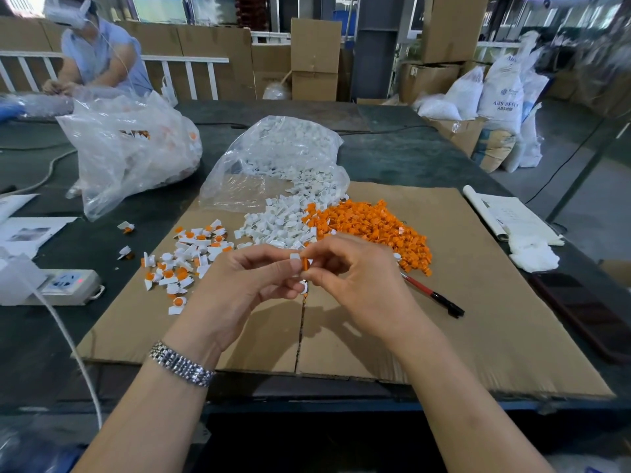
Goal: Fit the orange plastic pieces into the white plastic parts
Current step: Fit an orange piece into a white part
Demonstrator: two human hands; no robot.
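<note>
Bare cardboard sheet (478, 302) lies open on the near side and far right, while the assembled pieces (184, 261) crowd the left, the white parts (280, 223) and orange pieces (368, 227) block the far middle, and a red pen (432, 295) lies right.

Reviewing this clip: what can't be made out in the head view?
- Whether the orange piece is seated in the white part: the left hand and right hand fingertips cover the joint.
- Pen: upper end hidden behind the right hand.
- Printed sheets: text too small.
- Filled bag: contents blurred by plastic.
</note>
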